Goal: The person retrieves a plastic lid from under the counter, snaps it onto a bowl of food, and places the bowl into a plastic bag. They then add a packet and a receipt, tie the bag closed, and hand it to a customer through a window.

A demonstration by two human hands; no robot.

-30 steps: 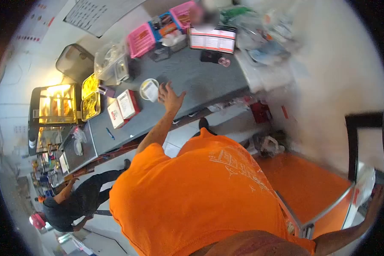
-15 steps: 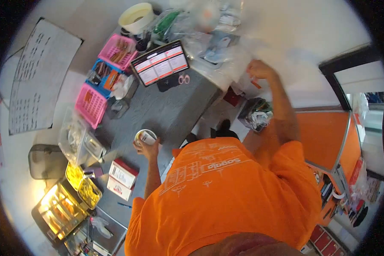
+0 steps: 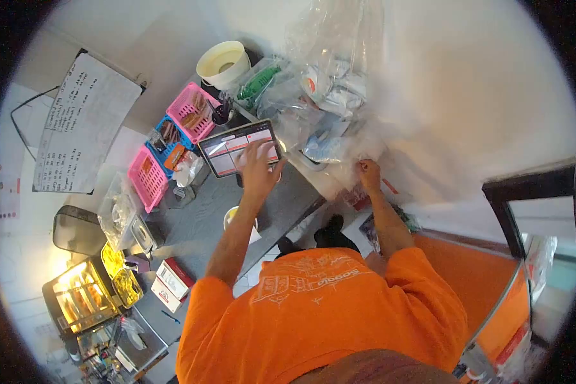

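Fingers spread, my left hand (image 3: 258,171) is over the lower right part of the tablet (image 3: 221,157), whose lit screen shows red and white panels. Below that forearm sits a round white tub (image 3: 231,216), partly covered by the arm. My right hand (image 3: 367,171) is closed at the edge of a pile of clear plastic bags (image 3: 326,96); it grips thin clear plastic. A small orange-red strip (image 3: 390,186) shows beside it.
Pink baskets (image 3: 148,179) and a blue basket (image 3: 166,151) line the grey table (image 3: 195,224). A cream container (image 3: 223,66) stands behind. Red and white boxes (image 3: 171,285) lie nearer the lit display case (image 3: 83,296). A whiteboard (image 3: 86,125) hangs left.
My left hand has let go of the round tub and moved up to the tablet. My right hand has come lower, beside the plastic bags. The view has shifted.
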